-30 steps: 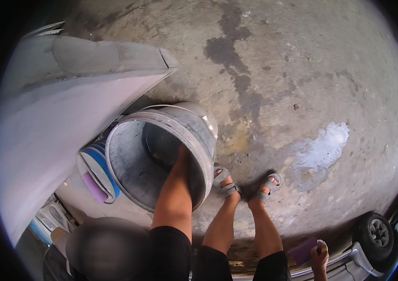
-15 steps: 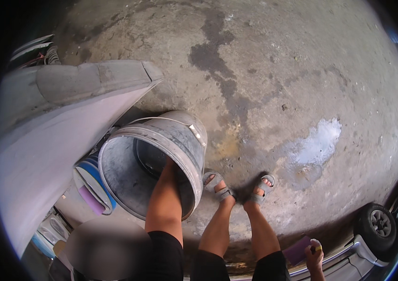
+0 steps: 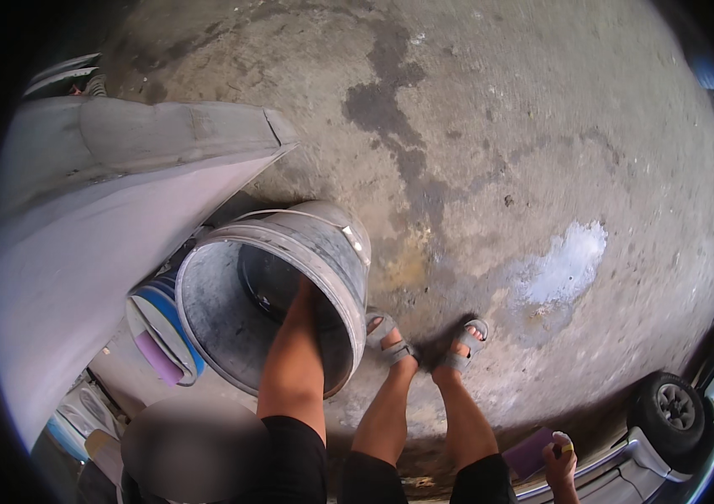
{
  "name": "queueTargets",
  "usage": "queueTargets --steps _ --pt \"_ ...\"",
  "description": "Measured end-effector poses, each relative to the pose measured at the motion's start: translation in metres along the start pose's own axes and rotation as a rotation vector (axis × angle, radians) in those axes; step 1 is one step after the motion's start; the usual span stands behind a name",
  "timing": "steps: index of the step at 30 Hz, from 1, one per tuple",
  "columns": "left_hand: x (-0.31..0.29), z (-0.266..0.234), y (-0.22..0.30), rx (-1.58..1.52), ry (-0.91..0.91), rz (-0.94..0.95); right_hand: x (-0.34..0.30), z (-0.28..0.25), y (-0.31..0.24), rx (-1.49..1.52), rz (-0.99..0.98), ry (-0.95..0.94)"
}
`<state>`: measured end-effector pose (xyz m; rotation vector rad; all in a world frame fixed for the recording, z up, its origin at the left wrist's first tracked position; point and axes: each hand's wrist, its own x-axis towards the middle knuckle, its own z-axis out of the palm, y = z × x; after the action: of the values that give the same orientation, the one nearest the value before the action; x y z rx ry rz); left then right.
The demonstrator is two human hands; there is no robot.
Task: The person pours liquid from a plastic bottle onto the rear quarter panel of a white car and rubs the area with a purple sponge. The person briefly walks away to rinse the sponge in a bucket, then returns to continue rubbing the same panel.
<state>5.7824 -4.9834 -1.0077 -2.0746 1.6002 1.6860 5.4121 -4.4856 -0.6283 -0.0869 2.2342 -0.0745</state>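
My left arm reaches down into a large grey bucket (image 3: 231, 336) with a dirty rim. My left hand (image 3: 306, 290) is lost in the dark lower part of the bucket, so its fingers and anything in them are hidden. At the lower right, my right hand (image 3: 558, 458) is closed around a small pale, yellowish thing that I cannot make out. Beside its fingers shows a flat purple piece (image 3: 527, 454); whether the hand holds it is unclear. A wire handle with a light grip (image 3: 353, 239) lies against the bucket's far side.
A pale, dusty car body panel (image 3: 138, 193) rises at the left. Next to the bucket stands a blue-rimmed container (image 3: 193, 336) with a purple piece (image 3: 158, 357) on it. A wet patch (image 3: 567, 265) shines on the concrete. A vehicle wheel (image 3: 672, 407) is at the lower right.
The view has shifted slightly. My left arm stays inside the bucket, and my right hand keeps its closed grip.
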Motion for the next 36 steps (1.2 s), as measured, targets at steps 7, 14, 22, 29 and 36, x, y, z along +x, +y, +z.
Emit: queueTargets --steps 7,14,22,29,36 --pt "0.006 -0.001 -0.007 -0.005 -0.015 0.031 0.001 0.002 0.004 0.026 -0.011 0.004" --pt "0.002 0.001 -0.013 -0.018 -0.021 0.050 -0.001 -0.001 -0.003 -0.005 -0.009 0.012" --pt "0.006 0.001 -0.011 -0.016 -0.036 0.073 -0.010 0.003 0.001 -0.033 0.004 0.019" --pt "0.004 0.005 -0.008 -0.016 -0.032 0.091 -0.009 0.001 0.000 -0.030 -0.042 0.039" --pt "-0.002 0.006 0.011 -0.013 -0.037 0.156 -0.014 -0.008 -0.004 0.022 -0.043 0.033"
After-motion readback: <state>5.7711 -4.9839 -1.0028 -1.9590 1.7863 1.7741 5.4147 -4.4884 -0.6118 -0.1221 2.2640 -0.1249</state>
